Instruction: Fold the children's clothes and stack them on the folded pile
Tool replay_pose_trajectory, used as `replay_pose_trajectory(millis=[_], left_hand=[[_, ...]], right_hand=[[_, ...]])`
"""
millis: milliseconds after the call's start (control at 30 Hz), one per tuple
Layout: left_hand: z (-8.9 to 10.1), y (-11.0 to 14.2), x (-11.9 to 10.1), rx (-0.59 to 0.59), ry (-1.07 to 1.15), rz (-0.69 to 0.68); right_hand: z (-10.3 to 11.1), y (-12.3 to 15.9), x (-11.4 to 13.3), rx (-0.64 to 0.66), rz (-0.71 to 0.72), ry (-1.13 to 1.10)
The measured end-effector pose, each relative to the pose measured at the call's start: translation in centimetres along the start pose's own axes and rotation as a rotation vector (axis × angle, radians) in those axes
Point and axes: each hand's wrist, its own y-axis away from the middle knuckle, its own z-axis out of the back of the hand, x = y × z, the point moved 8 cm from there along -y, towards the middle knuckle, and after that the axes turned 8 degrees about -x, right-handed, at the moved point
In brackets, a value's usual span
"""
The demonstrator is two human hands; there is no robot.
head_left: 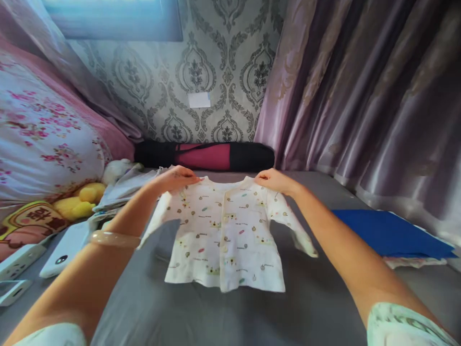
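Left hand (180,178) and right hand (275,180) pinch the printed baby shirt (223,235) at its far shoulders, ideal for light, limp-looking cloth!

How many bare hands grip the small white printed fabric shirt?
2: the left hand pinches one shoulder of the small white printed fabric shirt; the right hand pinches the opposite shoulder. No other hands show.

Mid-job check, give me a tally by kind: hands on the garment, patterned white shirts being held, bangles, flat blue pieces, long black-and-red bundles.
Hands: 2 (left hand, right hand)
Patterned white shirt: 1
Bangle: 1
Flat blue piece: 1
Black-and-red bundle: 1
Total: 6
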Motion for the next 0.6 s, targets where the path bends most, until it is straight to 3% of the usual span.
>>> replay_pose_trajectory(millis=[100,233,300,433,600], left_hand=[[-5.8,-0.7,3.7,0.008,-0.174,0.006],[-10.4,0.7,6.4,-0.098,-0.433,0.183],[-11.5,1.5,6.6,-0.132,-0.505,0.215],[-12.2,1.9,6.6,-0.173,-0.548,0.151],[-12.4,0.9,7.4,-0.120,-0.627,0.047]], right_hand=[[-4.4,-0.1,-3.2,-0.041,-0.007,0.299],[-8.3,1.5,-5.3,-0.088,-0.019,0.546],[-9.3,2.0,-5.9,-0.078,-0.021,0.605],[-9.9,1.9,-6.8,-0.041,-0.022,0.649],[-10.7,0.7,-8.0,0.015,0.011,0.676]])
